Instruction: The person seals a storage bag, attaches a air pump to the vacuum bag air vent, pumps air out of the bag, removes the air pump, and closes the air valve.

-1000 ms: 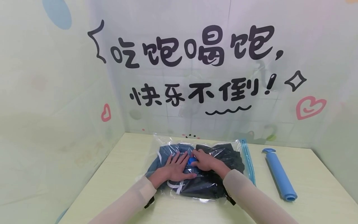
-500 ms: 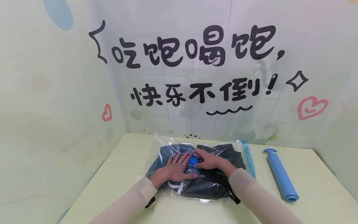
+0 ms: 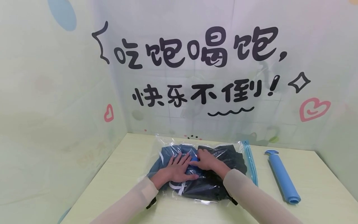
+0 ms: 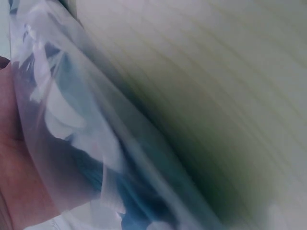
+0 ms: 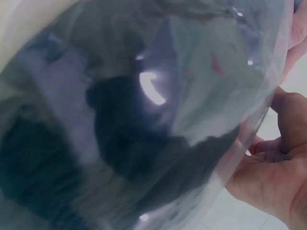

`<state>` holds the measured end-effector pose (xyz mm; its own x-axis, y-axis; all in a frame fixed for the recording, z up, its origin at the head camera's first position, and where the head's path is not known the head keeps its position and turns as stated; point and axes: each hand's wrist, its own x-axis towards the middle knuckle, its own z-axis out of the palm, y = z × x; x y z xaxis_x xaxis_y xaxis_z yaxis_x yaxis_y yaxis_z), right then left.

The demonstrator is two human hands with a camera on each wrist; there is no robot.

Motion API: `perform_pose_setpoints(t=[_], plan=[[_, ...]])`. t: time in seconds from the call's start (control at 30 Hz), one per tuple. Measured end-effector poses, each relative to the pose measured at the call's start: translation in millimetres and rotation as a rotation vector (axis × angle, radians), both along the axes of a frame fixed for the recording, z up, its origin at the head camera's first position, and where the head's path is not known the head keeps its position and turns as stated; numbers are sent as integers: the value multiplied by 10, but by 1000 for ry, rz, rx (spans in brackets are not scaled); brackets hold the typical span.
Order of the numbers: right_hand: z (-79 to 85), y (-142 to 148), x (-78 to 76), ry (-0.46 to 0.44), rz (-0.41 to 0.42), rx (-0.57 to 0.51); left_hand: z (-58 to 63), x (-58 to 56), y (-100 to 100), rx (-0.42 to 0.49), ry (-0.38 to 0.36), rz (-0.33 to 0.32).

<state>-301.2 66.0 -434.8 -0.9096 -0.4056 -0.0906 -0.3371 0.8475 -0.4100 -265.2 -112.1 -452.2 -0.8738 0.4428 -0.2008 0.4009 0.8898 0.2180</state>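
A clear plastic vacuum bag point(image 3: 207, 201) lies on the table with a blue garment point(image 3: 167, 151) and a dark garment point(image 3: 233, 158) inside. My left hand point(image 3: 177, 171) rests on the bag with its fingers spread. Just right of those fingertips, my right hand point(image 3: 208, 160) grips the blue valve cap point(image 3: 193, 160) with curled fingers and thumb, partly hiding it. In the right wrist view, shiny film point(image 5: 158, 91) bulges over dark cloth, with the right hand point(image 5: 268, 184) at the edge. The left wrist view shows the left hand point(image 4: 19, 177) beside the film.
A blue hand pump point(image 3: 283, 177) lies on the pale wooden table point(image 3: 112, 177), right of the bag's light-blue zip edge point(image 3: 251, 165). Behind stands a printed curtain wall point(image 3: 179, 121) with black lettering; side panels flank the table.
The right hand's fingers opened away from the valve cap half a second ago and have closed round it again. The left hand stays on the bag. The head view has shifted slightly.
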Motion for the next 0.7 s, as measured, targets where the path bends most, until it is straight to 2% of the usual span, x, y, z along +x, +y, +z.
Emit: perform_pose_setpoints(t=[0.07, 0.3, 0.53, 0.7], plan=[[1, 26, -5, 8, 21, -13, -4, -4, 3, -5, 1, -2], [17, 107, -28, 28, 181, -99, -22, -18, -13, 3, -9, -6], [-9, 166, -26, -24, 214, -115, 7, 5, 2, 19, -10, 6], [-13, 255, -39, -50, 273, -162, -18, -18, -1, 33, -6, -6]])
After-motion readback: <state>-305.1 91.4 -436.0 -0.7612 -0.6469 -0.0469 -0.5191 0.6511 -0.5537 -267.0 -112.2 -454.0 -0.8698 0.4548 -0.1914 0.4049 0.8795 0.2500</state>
